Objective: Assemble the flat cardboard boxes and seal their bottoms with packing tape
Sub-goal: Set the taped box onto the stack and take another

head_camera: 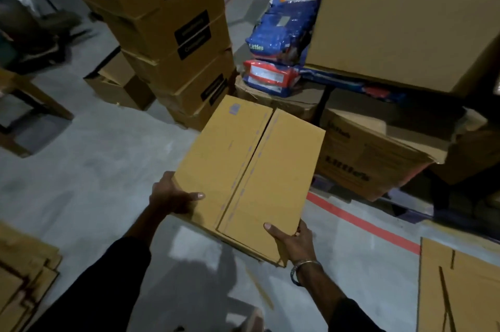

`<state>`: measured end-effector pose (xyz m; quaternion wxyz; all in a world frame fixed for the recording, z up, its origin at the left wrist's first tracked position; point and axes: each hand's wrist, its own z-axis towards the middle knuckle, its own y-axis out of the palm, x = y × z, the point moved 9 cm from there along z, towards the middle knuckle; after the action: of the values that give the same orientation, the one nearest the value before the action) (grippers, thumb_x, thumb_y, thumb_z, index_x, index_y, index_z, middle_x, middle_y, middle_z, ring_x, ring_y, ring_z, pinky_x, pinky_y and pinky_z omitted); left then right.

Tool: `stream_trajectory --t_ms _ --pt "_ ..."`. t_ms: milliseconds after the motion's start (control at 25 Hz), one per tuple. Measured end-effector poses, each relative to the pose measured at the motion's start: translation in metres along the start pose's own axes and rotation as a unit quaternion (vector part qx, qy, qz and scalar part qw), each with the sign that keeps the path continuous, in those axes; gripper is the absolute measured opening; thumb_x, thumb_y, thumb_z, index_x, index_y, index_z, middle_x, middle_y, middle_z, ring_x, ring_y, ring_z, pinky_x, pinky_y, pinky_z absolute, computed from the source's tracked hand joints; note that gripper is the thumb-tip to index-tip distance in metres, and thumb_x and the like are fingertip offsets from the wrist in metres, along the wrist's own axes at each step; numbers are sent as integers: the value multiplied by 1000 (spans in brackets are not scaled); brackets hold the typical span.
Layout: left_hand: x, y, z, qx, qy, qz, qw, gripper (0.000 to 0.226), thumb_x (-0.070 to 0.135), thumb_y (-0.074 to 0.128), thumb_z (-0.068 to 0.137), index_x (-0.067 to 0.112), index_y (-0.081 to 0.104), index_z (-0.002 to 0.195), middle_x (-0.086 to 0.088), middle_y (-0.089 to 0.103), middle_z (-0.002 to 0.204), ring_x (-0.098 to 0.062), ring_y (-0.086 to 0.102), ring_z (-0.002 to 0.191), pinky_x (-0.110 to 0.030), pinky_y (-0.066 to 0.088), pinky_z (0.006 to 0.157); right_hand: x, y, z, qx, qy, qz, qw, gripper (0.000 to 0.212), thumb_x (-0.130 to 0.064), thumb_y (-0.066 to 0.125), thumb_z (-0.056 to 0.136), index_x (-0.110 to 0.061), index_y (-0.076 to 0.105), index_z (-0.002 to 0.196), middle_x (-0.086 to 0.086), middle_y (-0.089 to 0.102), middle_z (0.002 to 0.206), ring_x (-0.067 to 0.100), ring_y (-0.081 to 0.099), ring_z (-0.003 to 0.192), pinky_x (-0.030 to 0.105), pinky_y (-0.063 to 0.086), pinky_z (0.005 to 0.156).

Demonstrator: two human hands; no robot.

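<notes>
I hold a brown cardboard box (pixel 251 169) in the air over the grey floor, its two closed flaps facing me with a seam down the middle. My left hand (pixel 170 196) grips its left edge, thumb lying on the flap. My right hand (pixel 293 242) grips the near right corner, thumb on top and fingers under. Flat cardboard blanks lie at the lower left (pixel 24 277) and lower right (pixel 457 288). No tape roll is in sight.
A tall stack of cartons (pixel 173 42) stands ahead on the left, with a small open box (pixel 119 85) beside it. Big cartons (pixel 405 31) and blue packets (pixel 284 23) pile up at the right. A red floor line (pixel 362 223) runs at the right. A wooden stool (pixel 29 104) stands at the left.
</notes>
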<state>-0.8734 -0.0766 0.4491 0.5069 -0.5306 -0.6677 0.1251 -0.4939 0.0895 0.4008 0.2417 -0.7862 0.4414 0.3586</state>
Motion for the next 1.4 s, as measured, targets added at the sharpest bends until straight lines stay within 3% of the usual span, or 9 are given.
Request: stream_trajectory --t_ms 120,280,560,720,880,1000,1080,1200,1400 --pt "-14 11 49 -6 6 -14 1000 129 80 93 24 32 49 135 -6 59 130 -33 59 119 -52 59 95 14 33 39 0 3 -4 1000 68 -40 100 61 -42 60 116 -15 73 111 6 68 101 36 56 95" --pt "-44 31 110 5 22 14 1000 123 81 88 26 32 50 133 -7 59 130 -33 57 121 -53 55 99 60 74 100 1 -4 -20 1000 103 -66 98 46 -34 59 136 -14 72 123 13 69 112 47 55 103" --pt "-67 57 150 9 66 93 993 96 66 97 47 25 54 122 -1 60 114 -33 58 121 -48 53 96 85 98 126 50 -9 -101 994 106 -78 81 61 -37 37 148 -5 60 137 23 57 125 45 48 107" --pt "-53 60 123 45 14 183 982 96 50 92 69 16 44 145 -15 51 139 -40 44 133 -55 45 101 81 102 122 37 27 -114 992 136 -86 79 46 -30 26 158 5 52 149 30 50 136 47 44 113" --pt "18 62 34 195 157 175 952 59 1 64 81 16 51 137 -17 55 128 -41 54 113 -51 49 90 50 89 102 -16 69 -127 989 142 -75 84 46 -30 15 162 0 45 156 30 47 140 46 43 115" --pt "78 82 -56 238 279 129 921 53 -5 60 75 13 59 125 -14 58 115 -36 56 99 -47 50 81 10 52 74 -16 21 -163 986 108 -46 85 78 -22 21 161 -1 50 145 27 49 138 33 43 108" --pt "109 123 -113 198 330 134 913 47 0 62 77 14 62 122 -10 60 112 -31 58 96 -44 49 82 -12 11 52 8 -32 -214 976 86 -30 79 90 -19 29 159 -1 50 138 25 50 136 25 41 97" --pt "121 224 -189 96 346 177 916 57 12 67 77 18 56 132 -7 59 119 -30 56 105 -42 45 88 1 -66 24 22 -67 -295 953 85 -33 74 93 -26 25 162 9 46 152 32 48 139 39 43 107" --pt "67 434 -275 -30 313 197 929 74 15 72 80 14 44 149 -8 56 137 -29 54 127 -43 47 105 132 -220 21 28 -27 -388 921 76 -34 66 97 -28 28 162 12 56 140 31 53 132 38 45 105"
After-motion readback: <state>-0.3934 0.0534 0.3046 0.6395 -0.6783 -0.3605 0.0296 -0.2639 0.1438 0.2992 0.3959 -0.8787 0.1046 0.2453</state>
